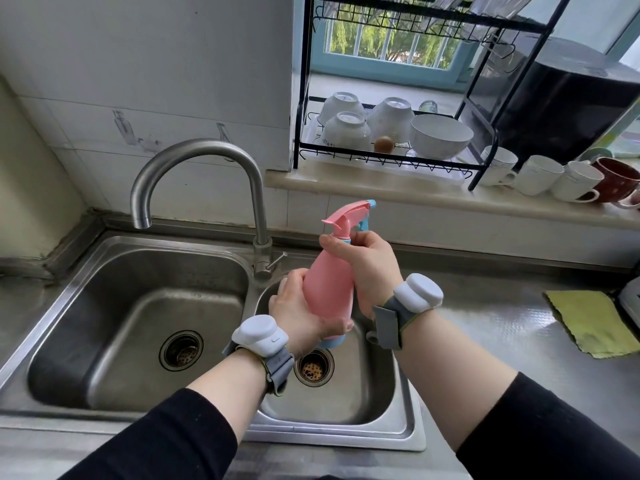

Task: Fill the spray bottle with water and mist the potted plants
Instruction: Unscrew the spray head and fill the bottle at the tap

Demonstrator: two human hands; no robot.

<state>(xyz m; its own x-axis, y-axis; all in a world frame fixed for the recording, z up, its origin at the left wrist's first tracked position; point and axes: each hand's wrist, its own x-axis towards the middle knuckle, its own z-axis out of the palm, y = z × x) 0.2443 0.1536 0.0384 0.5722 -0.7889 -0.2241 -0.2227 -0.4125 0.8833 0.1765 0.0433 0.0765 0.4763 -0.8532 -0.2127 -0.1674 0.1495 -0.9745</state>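
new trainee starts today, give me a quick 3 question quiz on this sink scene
1. True or false: water is running from the faucet.
2. Which hand grips the neck of the spray bottle, just under its spray head?
3. The bottle is held over: A) the left basin B) the right basin C) the yellow cloth

Key: 1 false. 2 the right hand; the left hand holds the lower body. 3 B.
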